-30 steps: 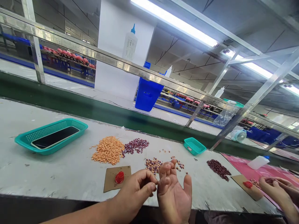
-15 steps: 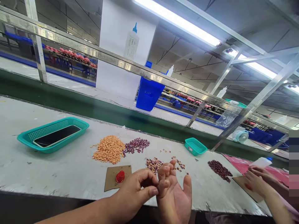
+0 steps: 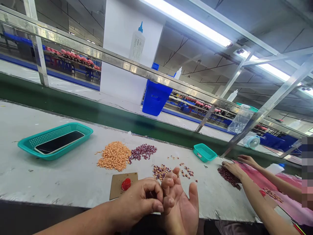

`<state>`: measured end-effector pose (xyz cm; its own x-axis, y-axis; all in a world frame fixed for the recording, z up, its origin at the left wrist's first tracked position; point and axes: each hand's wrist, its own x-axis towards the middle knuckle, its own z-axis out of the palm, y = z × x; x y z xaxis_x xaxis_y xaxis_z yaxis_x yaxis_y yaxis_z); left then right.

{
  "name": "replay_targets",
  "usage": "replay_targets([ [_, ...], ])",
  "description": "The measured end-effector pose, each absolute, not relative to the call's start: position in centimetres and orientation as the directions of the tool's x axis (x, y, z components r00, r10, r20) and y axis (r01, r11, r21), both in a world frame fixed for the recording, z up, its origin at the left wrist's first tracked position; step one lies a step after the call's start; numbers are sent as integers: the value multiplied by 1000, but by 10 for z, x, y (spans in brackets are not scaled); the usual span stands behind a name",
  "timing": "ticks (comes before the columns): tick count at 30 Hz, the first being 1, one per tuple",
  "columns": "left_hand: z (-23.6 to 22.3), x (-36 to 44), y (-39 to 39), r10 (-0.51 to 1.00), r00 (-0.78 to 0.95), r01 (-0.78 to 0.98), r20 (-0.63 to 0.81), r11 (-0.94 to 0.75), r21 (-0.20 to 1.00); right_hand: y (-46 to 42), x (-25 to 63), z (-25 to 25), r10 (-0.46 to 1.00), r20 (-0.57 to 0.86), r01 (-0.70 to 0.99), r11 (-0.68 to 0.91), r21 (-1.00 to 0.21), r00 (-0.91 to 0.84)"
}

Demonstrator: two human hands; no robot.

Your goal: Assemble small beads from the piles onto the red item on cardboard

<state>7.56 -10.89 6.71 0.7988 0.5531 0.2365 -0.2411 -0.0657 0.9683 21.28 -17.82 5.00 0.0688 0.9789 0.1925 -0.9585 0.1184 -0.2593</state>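
My left hand [image 3: 139, 202] is closed in a pinch, thumb against fingers, at the fingertips of my right hand; whatever it grips is too small or hidden. Palm up, my right hand [image 3: 182, 210] has its thumb held apart and its fingers half curled. Behind the hands lies a mixed pile of small orange-and-purple pieces [image 3: 161, 172]. Farther left are a heap of small orange pieces [image 3: 114, 156] and a purple heap [image 3: 144, 151]. A red cap-like thing [image 3: 126, 184] rests on a brown cardboard square [image 3: 115, 189] beside my left wrist.
A green basket [image 3: 85, 130] with a phone [image 3: 60, 142] stands at left. Near the table's back is a small green basket [image 3: 204, 153]. On the right, a co-worker's hand [image 3: 233, 169] touches a dark red heap [image 3: 230, 179]. A metal rail [image 3: 117, 58] crosses above.
The co-worker's hands have moved away from the cardboard, one to the dark red heap, the other farther back. My own hands stay together, shifted only slightly left.
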Motion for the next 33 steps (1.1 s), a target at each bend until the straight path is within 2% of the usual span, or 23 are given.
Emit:
replay_targets([
  [4, 70, 72, -108, 500, 815, -271, 294, -119, 955, -179, 210, 51, 980, 192, -949, 113, -295, 57],
  [9, 64, 73, -113, 559, 732, -234, 389, -330, 914, -178, 209, 53, 980, 188, -955, 113, -276, 62],
  [13, 55, 73, -119, 603, 682, -188, 415, -404, 895, -178, 212, 55, 985, 165, -960, 97, -262, 55],
  [16, 51, 72, -123, 583, 678, -199, 448, -441, 875, -177, 216, 55, 987, 124, -962, 131, -239, 104],
  [19, 49, 73, -124, 595, 666, -204, 450, -435, 877, -178, 219, 55, 983, 114, -967, 164, -196, 143],
  [23, 48, 78, -121, 670, 635, -198, 384, -339, 920, -179, 221, 54, 976, 136, -963, 196, -187, 172],
  [27, 51, 82, -124, 661, 630, -331, 407, -246, 911, -179, 221, 52, 970, 180, -964, 194, -182, 162],
  [33, 57, 84, -128, 640, 631, -346, 438, -272, 898, -181, 224, 55, 967, 177, -966, 211, -150, 184],
])
